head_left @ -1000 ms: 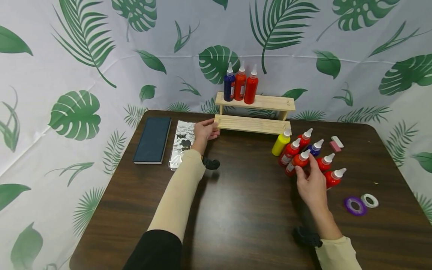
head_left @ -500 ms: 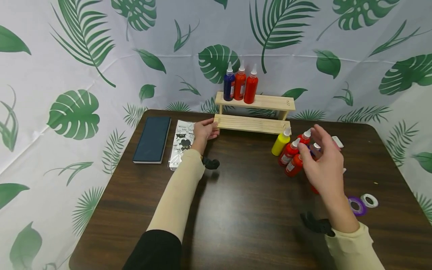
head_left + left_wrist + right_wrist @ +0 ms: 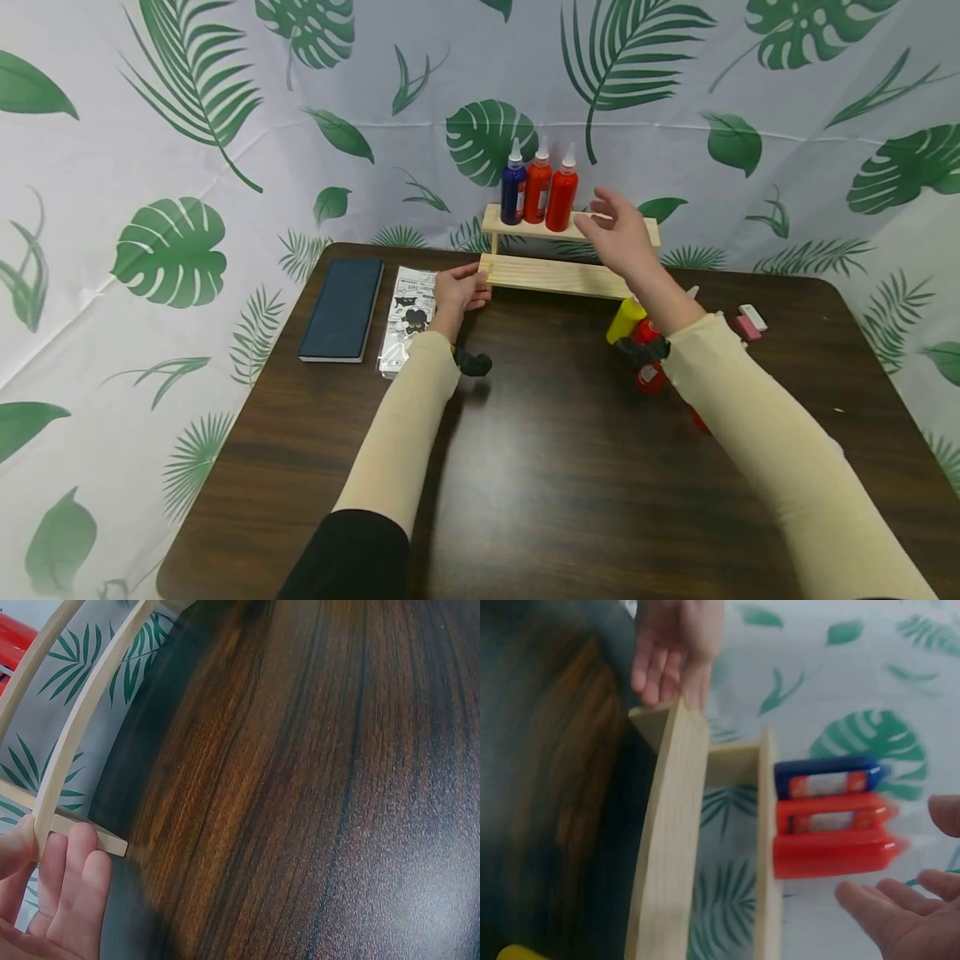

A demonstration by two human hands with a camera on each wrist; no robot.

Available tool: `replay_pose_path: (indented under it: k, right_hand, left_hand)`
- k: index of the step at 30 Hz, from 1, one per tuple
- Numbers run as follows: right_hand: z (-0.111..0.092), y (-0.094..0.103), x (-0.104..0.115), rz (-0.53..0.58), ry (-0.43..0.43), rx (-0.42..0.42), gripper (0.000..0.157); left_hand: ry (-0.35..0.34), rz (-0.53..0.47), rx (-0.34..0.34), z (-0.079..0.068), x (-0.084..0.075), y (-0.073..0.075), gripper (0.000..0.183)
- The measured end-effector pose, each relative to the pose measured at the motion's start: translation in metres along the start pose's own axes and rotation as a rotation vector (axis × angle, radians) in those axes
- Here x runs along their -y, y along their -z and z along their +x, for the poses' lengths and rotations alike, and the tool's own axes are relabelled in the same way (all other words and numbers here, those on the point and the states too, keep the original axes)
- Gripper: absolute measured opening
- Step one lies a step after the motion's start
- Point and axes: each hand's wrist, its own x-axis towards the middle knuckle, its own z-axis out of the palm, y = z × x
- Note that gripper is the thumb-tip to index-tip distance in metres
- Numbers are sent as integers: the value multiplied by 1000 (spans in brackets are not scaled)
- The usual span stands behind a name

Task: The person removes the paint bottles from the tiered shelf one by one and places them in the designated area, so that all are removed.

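Observation:
A two-tier wooden shelf [image 3: 555, 277] stands at the back of the table. My left hand [image 3: 456, 290] pinches the left end of its lower board, thumb on one side and fingers under it in the left wrist view. On the upper board stand a blue squeeze bottle [image 3: 513, 196], a red-orange squeeze bottle [image 3: 537, 196] and a red squeeze bottle [image 3: 562, 200], side by side with white nozzles. My right hand [image 3: 621, 237] holds nothing; its fingers are spread just right of the red bottle, over the upper board, whose right part it covers.
Below my right forearm stand a yellow bottle [image 3: 626, 320] and several red bottles, mostly hidden by the sleeve. A pink-and-white eraser [image 3: 750, 322] lies farther right. At left are a dark blue notebook [image 3: 342, 308] and a packaged ruler set [image 3: 407, 321].
My right hand has left the group of bottles at right and moved up and left to the upper board. The left hand keeps its hold on the shelf.

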Motion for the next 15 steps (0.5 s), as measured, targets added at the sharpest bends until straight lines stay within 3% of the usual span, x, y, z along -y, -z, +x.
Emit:
replay_pose_path:
  k: [7,15]
  right_hand:
    - [53,-22,-5,53,-39,-44,71]
    - [75,-29,-1,127,-65,-1,69]
  left_hand:
    - [11,28,-11,1,-2,1,27]
    - [-3,40,-22,2,-4,0,27]
